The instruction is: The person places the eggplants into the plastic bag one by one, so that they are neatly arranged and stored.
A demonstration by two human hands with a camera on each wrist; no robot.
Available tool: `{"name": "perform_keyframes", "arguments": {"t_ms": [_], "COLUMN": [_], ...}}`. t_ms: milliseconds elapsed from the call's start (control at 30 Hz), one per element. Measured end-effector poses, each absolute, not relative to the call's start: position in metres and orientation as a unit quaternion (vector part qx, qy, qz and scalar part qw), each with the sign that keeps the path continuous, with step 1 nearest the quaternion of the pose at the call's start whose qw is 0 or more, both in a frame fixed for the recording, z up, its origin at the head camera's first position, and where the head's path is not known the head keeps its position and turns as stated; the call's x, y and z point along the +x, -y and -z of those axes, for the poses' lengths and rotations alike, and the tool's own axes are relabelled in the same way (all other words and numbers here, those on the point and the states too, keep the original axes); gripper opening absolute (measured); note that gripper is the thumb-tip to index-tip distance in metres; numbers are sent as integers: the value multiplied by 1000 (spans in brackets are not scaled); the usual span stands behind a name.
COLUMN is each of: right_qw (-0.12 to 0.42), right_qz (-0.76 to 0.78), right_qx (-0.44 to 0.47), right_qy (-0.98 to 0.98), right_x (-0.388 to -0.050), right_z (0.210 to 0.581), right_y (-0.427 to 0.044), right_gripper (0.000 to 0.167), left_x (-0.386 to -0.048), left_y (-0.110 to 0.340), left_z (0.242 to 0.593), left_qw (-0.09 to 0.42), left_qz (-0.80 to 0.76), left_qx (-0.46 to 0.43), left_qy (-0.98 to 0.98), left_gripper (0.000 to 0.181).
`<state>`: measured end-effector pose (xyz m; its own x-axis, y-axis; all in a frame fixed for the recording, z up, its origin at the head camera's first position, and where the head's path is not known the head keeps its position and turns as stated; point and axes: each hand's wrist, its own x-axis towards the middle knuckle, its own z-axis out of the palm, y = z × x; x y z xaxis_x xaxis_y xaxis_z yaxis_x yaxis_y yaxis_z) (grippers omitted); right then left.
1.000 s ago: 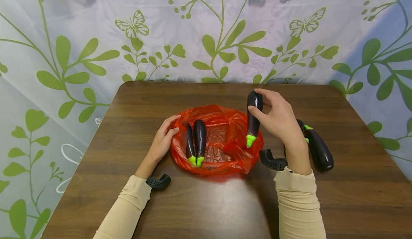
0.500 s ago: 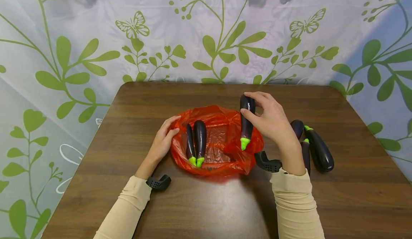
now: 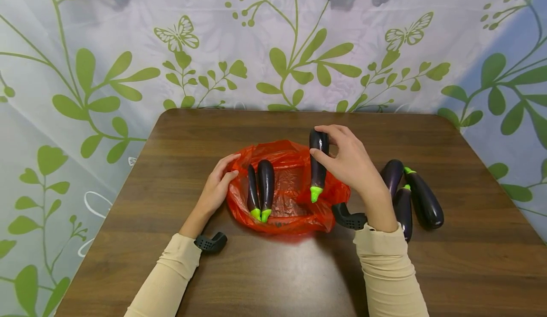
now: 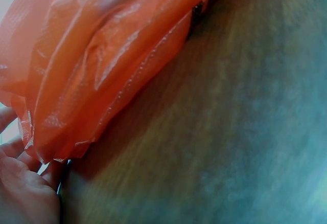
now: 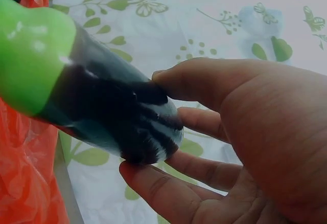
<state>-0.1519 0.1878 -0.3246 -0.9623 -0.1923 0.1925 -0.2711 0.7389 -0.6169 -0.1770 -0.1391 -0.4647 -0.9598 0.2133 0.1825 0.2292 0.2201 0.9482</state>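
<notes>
Tabletop [image 3: 273,279] carries red bag [image 3: 285,189], mouth spread. Left hand [image 3: 216,185] touches bag's 9 o'clock edge, fingers and thumb apart; pinching or not, cannot tell. Right hand [image 3: 347,159]: grip part-closed round held eggplant [image 3: 318,172], above bag's 2 o'clock side. Three loose eggplants [image 3: 422,199] at bag's 3 o'clock; two bagged eggplants [image 3: 266,184] inside, at 9.

Glossy dark eggplant [image 3: 318,172], green end nearest, is held over open red bag [image 3: 288,184]. Two eggplants [image 3: 266,184] are laid inside; three others [image 3: 424,200] are grouped right.
</notes>
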Motion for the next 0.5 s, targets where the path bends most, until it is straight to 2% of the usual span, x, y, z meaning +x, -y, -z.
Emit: {"name": "perform_keyframes", "arguments": {"t_ms": [500], "right_qw": [35], "right_qz": [-329], "right_qx": [142], "right_qy": [933], "right_x": [-155], "right_z": [333], "right_y": [-173], "right_gripper": [55], "left_x": [-178], "left_y": [139], "left_z": [464], "left_qw": [11], "left_qz": [606], "left_qx": [-145], "left_qy": [782], "left_gripper": [43]}}
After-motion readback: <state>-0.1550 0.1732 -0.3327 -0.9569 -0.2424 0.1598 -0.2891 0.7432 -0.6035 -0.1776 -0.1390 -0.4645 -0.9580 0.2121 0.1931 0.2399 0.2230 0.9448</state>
